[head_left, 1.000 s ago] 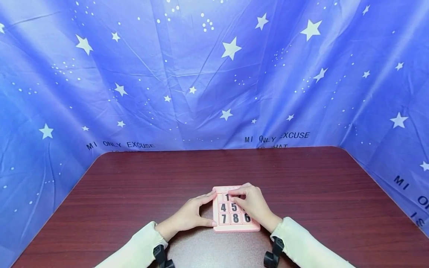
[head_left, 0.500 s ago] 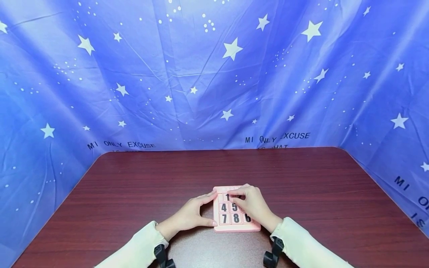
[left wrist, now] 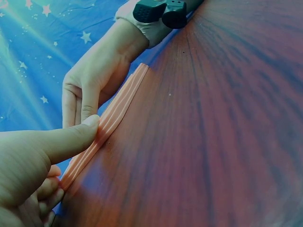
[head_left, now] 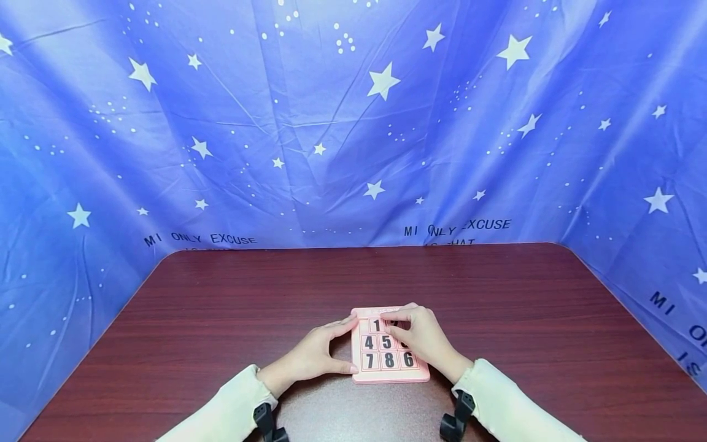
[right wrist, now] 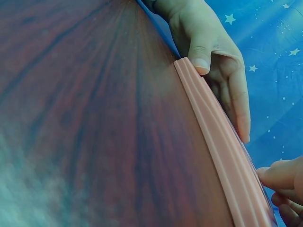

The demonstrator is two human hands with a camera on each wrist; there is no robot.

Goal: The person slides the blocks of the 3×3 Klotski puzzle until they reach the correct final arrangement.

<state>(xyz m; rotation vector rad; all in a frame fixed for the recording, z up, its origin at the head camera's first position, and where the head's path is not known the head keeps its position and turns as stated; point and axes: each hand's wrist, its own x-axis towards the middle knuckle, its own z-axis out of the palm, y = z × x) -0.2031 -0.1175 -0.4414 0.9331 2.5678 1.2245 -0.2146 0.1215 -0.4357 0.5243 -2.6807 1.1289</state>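
In the head view a pink number slide puzzle with black digits lies flat on the table. My left hand holds it by its left side, thumb at the near corner and fingertips at the far one. My right hand reaches over the upper right part, index finger and thumb tips on the top row beside the 1 tile. That hand partly covers the tiles at the right. In the left wrist view my left thumb presses the ridged pink edge. The right wrist view catches my right fingertips at the puzzle's face.
A dark red-brown wooden table spreads around the puzzle. Behind and beside it hangs a blue curtain with white stars and printed lettering. Black camera mounts sit on both wrists over pale sleeves.
My right hand has shifted slightly to the right across the top row, uncovering more of the 1 and 6 tiles. The left hand keeps its hold on the side.
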